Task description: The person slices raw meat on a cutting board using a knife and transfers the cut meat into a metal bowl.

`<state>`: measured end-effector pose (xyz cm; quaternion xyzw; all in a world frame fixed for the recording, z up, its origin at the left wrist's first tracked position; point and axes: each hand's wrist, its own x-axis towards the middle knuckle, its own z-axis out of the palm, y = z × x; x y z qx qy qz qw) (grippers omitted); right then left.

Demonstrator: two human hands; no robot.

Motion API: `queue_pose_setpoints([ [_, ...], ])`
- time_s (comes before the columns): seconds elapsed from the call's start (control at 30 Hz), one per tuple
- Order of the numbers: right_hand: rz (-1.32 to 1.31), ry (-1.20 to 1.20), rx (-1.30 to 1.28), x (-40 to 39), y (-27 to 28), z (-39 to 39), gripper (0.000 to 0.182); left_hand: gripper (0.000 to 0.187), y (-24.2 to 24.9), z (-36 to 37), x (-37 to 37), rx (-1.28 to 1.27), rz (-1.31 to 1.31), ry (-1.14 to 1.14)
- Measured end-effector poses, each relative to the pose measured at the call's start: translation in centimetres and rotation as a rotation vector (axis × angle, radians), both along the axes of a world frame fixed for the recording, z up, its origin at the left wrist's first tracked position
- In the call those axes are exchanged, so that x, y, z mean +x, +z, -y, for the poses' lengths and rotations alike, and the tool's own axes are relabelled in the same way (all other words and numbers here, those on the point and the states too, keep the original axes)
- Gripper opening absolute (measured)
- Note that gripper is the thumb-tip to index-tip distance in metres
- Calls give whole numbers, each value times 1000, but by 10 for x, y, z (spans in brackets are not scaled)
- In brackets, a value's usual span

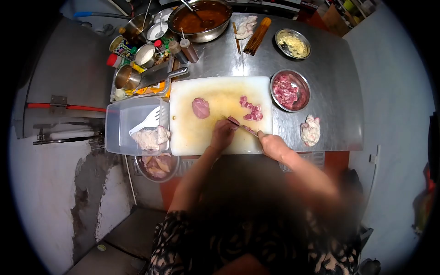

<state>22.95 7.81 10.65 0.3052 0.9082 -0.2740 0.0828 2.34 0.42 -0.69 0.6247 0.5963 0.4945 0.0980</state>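
My left hand point(223, 134) is closed on a piece of raw meat point(233, 121) near the front of the white cutting board point(188, 137). In my right hand point(274, 145) is a knife point(247, 130), its blade reaching left to the meat by my left fingers. Small cut pieces of meat point(254, 111) lie just beyond the blade. A larger whole piece of meat point(200, 108) rests on the board's left half. Part of the blade and the knife's handle are hidden by my right hand and the meat.
Right of the board stand a metal bowl of cut meat point(286, 91), a bowl of chopped pale bits point(293, 44) and a pale skin lump point(310, 130). To the left is a clear plastic bin point(117, 133) with a white slotted spatula point(149, 120). Skewers point(258, 36) and a sauce bowl point(199, 20) are behind.
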Motion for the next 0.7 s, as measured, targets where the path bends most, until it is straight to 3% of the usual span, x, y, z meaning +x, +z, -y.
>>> queue_pose_setpoints([
  [0.07, -17, -29, -18, -9, -8, 0, 25, 26, -4, 2, 1, -11, -13, -8],
  [0.13, -29, -49, -23, -28, -22, -2, 24, 22, -5, 4, 4, -174, 250, 50],
  [0.23, -26, -48, -72, -64, -37, -11, 23, 21, -1, -2, 0, -18, 103, 33],
  [0.33, -23, -58, -47, -79, -46, -3, 25, 23, -8, 2, -3, -86, 56, 63],
  [0.47, -123, -138, -32, -37, -38, 13, 24, 25, -10, 3, -1, -24, 43, 80],
  [0.53, 25, -93, 47, -18, -36, 18, 20, 25, -12, 2, 1, -83, 88, 82],
  [0.7, -77, -121, -7, -77, -53, 1, 20, 23, -10, 4, 0, -37, 21, 25],
])
